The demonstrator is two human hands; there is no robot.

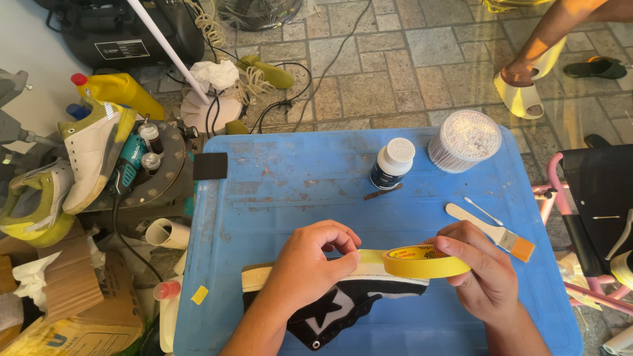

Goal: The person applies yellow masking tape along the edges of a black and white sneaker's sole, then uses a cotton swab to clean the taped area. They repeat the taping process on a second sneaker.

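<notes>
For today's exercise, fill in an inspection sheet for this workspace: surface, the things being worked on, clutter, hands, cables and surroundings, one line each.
Surface: blue plastic table top, scuffed and stained.
Job's things: black sneaker with a pale sole lies on its side; yellow tape roll, a strip drawn out along the sole.
Clutter: dark bottle with white cap, tub of cotton swabs, flat brush, single swab, black sponge block.
Hands: left hand presses the strip on the sole; right hand holds the roll.
Cables: black cords run across the floor.
Surroundings: stone paving, white-yellow shoes, yellow bottle, another person's foot in a slide.
</notes>
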